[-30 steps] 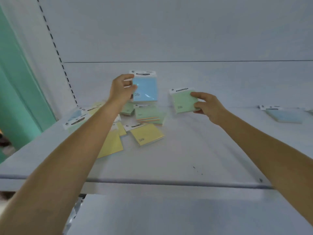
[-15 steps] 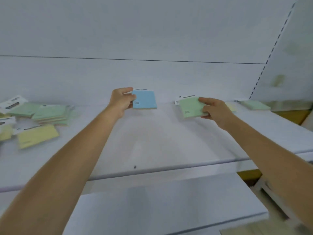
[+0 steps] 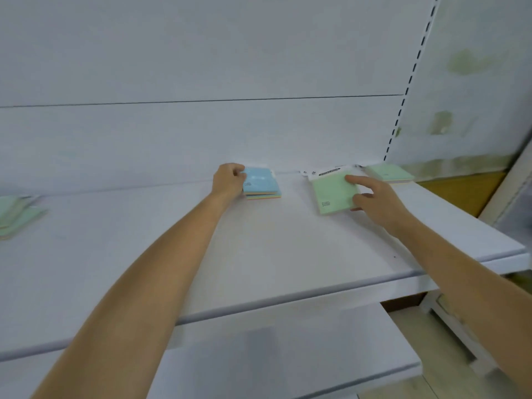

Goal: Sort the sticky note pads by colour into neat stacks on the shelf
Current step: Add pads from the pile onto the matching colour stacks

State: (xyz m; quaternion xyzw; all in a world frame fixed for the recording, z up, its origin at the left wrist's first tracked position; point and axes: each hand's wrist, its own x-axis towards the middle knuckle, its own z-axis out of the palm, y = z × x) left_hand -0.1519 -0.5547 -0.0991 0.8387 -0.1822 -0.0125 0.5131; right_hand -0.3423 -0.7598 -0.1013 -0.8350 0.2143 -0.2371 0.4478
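Note:
My left hand [image 3: 229, 181] grips the left edge of a blue sticky note pad [image 3: 260, 182] that lies on top of another pad at the back of the white shelf [image 3: 259, 254]. My right hand [image 3: 374, 195] holds a green sticky note pad [image 3: 334, 191] by its right side, low over or on the shelf to the right of the blue one. Behind it, another green pad [image 3: 388, 172] lies at the shelf's back right corner.
Several green pads [image 3: 17, 214] lie in a loose heap at the far left edge of the view. A lower shelf [image 3: 288, 355] juts out beneath. The shelf's right end stops near a slotted upright [image 3: 408, 79], with floor beyond.
The view has swung right, leaving the mixed heap at the left. Both hands have carried their pads down to the back of the shelf; the blue pad now rests on another pad.

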